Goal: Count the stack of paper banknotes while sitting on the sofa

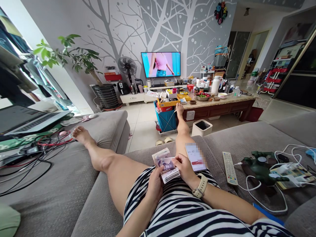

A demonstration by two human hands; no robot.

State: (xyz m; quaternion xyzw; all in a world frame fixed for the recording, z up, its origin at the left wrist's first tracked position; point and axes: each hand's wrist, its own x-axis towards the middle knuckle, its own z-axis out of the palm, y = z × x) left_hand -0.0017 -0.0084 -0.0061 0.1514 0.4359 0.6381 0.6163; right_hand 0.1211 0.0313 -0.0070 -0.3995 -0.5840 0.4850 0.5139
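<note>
A stack of banknotes (170, 176) rests over my lap, with purple notes marked 5 on its upper part. My left hand (156, 181) is closed round the stack's left side, its thumb on top. The fingers of my right hand (185, 168) pinch the right edge of an upper banknote (168, 165). Other notes fan out beyond it, away from me. A smartphone (196, 158) with a lit screen lies on my right thigh, just past my right hand. A pale watch (200, 186) is on my right wrist.
On the grey sofa (217, 141) at right lie a remote control (230, 168), a dark green figure (261, 166) and white cables. A laptop (32, 120) and tangled cables are at left. Ahead stand a cluttered coffee table (217, 110), a white bin (202, 128) and a television (161, 65).
</note>
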